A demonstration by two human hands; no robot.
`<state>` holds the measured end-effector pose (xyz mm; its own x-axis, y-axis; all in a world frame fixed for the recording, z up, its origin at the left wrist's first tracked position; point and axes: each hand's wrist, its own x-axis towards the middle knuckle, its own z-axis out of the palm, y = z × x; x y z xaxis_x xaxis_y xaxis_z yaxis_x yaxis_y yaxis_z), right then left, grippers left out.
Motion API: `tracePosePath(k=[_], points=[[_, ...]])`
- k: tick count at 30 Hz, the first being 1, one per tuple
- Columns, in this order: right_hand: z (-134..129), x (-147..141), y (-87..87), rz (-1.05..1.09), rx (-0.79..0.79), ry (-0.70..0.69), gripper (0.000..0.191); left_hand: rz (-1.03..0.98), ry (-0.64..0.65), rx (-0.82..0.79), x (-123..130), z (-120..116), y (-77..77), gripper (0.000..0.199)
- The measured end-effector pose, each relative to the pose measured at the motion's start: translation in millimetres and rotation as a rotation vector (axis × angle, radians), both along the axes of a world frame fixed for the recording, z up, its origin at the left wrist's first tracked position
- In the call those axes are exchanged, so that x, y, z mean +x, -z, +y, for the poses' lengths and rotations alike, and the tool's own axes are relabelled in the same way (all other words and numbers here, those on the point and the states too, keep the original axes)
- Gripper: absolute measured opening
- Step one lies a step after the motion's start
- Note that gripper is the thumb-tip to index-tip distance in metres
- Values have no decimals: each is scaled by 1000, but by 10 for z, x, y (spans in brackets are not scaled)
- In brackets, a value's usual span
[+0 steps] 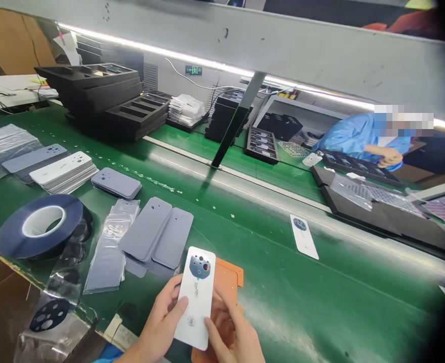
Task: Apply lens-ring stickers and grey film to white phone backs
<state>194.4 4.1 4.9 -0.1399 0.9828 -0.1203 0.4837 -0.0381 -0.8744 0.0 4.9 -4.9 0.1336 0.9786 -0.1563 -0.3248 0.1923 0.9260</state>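
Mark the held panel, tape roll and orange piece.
Held panel point(197, 304), head view: middle of its white face.
Tape roll point(35, 221), head view: white core.
Orange piece point(228, 276), head view: exposed upper part.

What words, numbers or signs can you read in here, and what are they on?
No words or numbers are readable.
Green sign: seemingly an arrow and a running figure; no readable lettering.
White panel in the left hand and right hand: marks and a round emblem, too blurred.
Lone white panel farther off: marks too small.
White stack: faint mark, unreadable.
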Motion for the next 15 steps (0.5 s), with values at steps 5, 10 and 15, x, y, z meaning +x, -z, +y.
tracePosePath(k=[5,10,15], points=[[452,-23,-58,316,-146,20,58,24,-68,54,-56,61,48,67],[1532,184,-60,164,-11,187,72,310,-214,222,-299,36,48,47],[2460,412,38,-41,53,283,44,891,-569,700,-696,24,-112,23]])
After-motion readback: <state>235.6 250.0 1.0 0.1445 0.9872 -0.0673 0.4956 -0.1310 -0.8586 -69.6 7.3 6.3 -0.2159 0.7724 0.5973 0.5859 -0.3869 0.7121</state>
